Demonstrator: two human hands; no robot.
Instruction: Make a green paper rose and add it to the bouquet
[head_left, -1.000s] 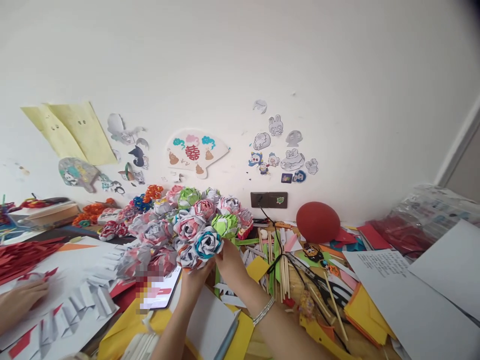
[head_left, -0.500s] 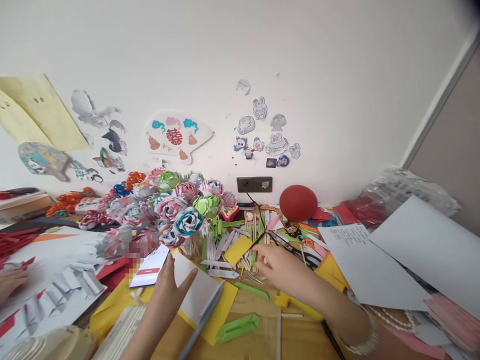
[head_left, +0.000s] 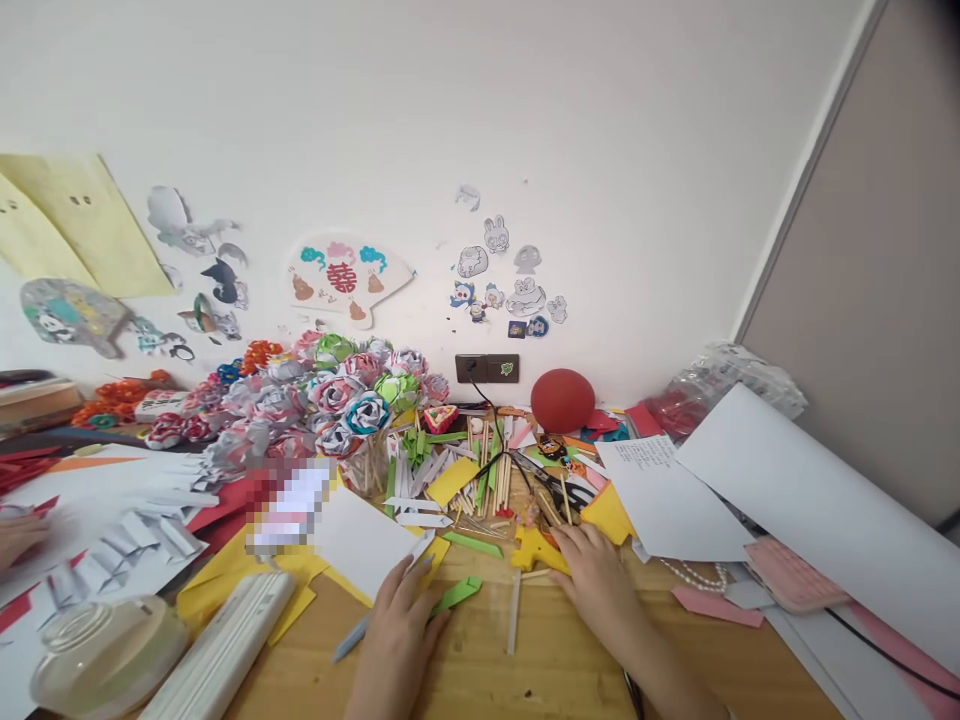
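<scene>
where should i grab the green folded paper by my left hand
Probably pinch the far right end of the green folded paper, thumb and finger across its long edges, coming from the right and above. It lies long and narrow on the table, that end exposed, while the left hand crowds its near end.

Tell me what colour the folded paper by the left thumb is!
The folded paper by the left hand is green, best seen in the head view.
</scene>
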